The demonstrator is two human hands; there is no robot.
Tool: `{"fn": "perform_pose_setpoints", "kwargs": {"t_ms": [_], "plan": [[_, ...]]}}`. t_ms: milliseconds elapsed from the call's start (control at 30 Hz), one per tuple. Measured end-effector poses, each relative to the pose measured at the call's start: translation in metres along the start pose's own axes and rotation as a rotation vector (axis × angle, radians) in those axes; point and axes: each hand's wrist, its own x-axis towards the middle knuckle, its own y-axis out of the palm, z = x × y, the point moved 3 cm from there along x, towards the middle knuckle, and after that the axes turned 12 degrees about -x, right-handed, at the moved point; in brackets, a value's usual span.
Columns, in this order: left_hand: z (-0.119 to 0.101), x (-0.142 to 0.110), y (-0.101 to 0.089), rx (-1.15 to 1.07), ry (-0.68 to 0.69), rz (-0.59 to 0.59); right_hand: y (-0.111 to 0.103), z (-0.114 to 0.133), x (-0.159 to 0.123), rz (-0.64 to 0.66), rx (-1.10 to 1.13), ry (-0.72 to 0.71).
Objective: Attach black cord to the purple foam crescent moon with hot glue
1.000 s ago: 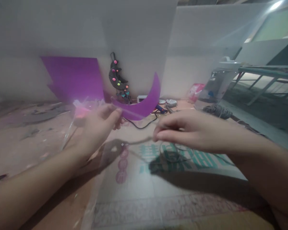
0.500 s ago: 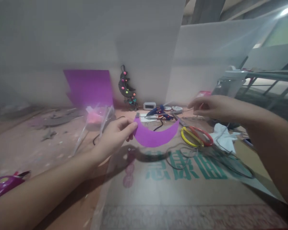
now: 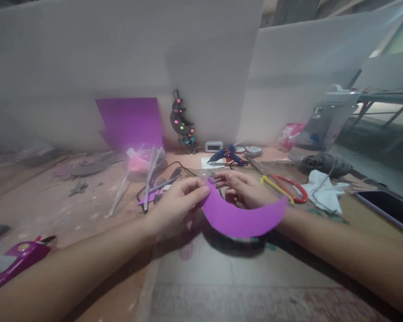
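Note:
My left hand [image 3: 177, 203] pinches the left tip of a purple crescent-shaped cutout [image 3: 245, 217] and holds it just above the table. My right hand [image 3: 243, 188] is behind the crescent, its fingers curled near the same upper tip; whether they grip the piece or something small is hidden by blur. A finished dark crescent ornament with coloured dots [image 3: 182, 121] leans against the white back board.
A purple sheet [image 3: 130, 120] stands at the back. A blue glue gun [image 3: 226, 155], red-and-yellow scissors [image 3: 284, 185], a small clock [image 3: 213, 146], glue sticks in plastic [image 3: 144, 163], twine [image 3: 325, 164], a phone [image 3: 389, 208] and a purple tool [image 3: 20, 259] lie around.
My right hand came back from the far right side to the crescent's upper tip. The crescent has moved closer to me and lower, still held by my left hand.

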Motion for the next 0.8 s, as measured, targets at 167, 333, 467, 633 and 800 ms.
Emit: {"fn": "perform_pose_setpoints", "kwargs": {"t_ms": [167,333,467,633,800], "plan": [[0.03,0.014,-0.006,0.102,0.049,-0.008,0.0,-0.027,0.008,-0.039,0.024,0.034],[0.037,0.017,-0.008,0.115,0.062,-0.004,-0.004,-0.035,0.013,-0.028,-0.073,0.007],[0.037,0.018,-0.008,0.142,0.069,-0.027,-0.001,-0.039,0.015,-0.038,-0.116,-0.054],[0.037,0.018,-0.008,0.184,0.099,-0.039,0.0,-0.041,0.018,0.033,-0.075,-0.055],[0.037,0.017,-0.009,0.244,0.11,-0.044,0.0,-0.04,0.016,0.018,-0.007,0.086]]}}
